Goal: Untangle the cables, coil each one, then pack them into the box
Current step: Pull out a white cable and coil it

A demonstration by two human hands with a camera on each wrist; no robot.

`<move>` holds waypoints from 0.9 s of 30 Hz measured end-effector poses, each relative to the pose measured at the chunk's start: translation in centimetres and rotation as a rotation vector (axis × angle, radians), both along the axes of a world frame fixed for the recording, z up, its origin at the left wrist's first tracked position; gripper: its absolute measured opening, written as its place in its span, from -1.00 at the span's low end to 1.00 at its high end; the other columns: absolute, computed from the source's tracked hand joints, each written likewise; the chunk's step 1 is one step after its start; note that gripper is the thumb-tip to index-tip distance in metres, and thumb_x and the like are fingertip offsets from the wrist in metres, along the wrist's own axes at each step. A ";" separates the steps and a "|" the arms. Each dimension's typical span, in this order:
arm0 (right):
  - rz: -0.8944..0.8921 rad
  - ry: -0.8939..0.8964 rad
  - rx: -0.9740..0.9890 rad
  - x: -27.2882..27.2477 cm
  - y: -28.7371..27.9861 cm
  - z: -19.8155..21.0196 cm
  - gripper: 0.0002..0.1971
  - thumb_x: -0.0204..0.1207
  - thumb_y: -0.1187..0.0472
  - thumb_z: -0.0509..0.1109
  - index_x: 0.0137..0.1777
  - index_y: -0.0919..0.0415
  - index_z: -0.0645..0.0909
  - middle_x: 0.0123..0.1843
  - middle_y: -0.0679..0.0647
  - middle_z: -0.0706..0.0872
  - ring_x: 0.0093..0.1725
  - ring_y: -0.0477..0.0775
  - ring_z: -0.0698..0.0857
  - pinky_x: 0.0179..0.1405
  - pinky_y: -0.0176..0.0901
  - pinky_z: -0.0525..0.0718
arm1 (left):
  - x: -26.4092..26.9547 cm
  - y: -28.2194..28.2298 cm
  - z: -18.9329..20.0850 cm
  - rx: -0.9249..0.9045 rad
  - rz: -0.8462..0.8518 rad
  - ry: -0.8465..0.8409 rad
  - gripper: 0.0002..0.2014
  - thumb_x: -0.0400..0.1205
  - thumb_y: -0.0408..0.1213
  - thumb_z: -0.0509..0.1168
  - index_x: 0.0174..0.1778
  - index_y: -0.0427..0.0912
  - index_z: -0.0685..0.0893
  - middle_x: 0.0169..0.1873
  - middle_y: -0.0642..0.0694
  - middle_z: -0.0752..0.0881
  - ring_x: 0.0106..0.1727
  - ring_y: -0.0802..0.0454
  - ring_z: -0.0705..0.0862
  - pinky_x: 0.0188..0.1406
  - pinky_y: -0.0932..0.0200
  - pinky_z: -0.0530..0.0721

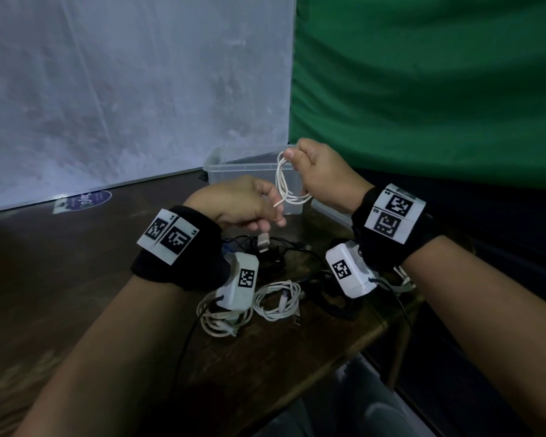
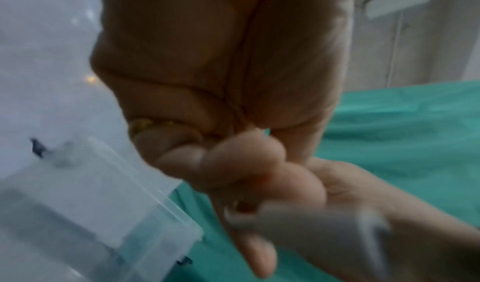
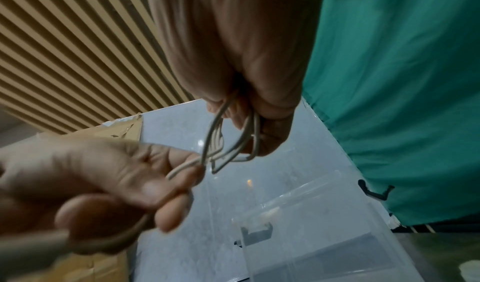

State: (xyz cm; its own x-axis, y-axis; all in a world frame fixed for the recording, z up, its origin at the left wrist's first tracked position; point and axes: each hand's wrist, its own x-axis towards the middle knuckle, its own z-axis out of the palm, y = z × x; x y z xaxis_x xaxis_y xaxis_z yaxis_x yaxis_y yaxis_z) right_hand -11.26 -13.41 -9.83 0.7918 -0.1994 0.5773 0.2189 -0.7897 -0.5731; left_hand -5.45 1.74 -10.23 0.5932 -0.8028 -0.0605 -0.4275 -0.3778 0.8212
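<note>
My right hand (image 1: 309,171) grips a white cable (image 1: 284,184) wound into a few loops, held up above the table in front of the clear plastic box (image 1: 234,168). My left hand (image 1: 249,203) pinches the loose end of that same cable just below and left of the loops. In the right wrist view the loops (image 3: 228,143) hang from my right fingers and the left hand's fingers (image 3: 145,175) pinch the tail. In the left wrist view my left hand (image 2: 233,163) is blurred and the box (image 2: 103,204) lies at lower left.
On the dark wooden table (image 1: 76,279) below my wrists lie two coiled white cables (image 1: 275,299), (image 1: 221,316) and a tangle of black cables (image 1: 284,250). A white panel (image 1: 123,89) stands behind, a green cloth (image 1: 423,89) to the right. The table edge runs at lower right.
</note>
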 end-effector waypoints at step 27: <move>0.101 0.037 0.785 -4.1 -0.1 -2.2 -0.71 0.71 0.24 0.15 -0.27 0.18 0.48 -0.63 -0.07 0.41 -0.54 -0.05 0.40 -0.36 -0.15 0.37 | -0.1 0.2 1.7 -0.424 0.150 -0.114 -0.78 0.62 -0.47 0.30 -0.32 -0.22 0.48 -0.41 -0.25 0.67 -0.47 0.13 0.71 -0.32 0.27 0.74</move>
